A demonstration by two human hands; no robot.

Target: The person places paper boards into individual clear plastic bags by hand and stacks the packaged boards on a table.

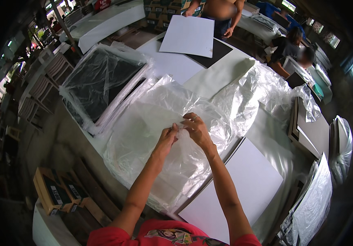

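Note:
A large clear plastic bag (152, 135) lies crumpled over a white board on the white table (225, 74). My left hand (167, 137) pinches the bag's film near its middle. My right hand (196, 128), with a ring on one finger, pinches the same film just to the right, the fingertips of both hands almost touching. A bare white board (242, 184) lies to the right of my forearms, at the table's near edge.
A black panel wrapped in plastic (98, 80) lies at the left. Across the table a person holds a white board (188, 35) over a black panel. More wrapped panels (311, 205) lean at the right, beside stacked boards (307, 131). Small boxes (55, 190) sit lower left.

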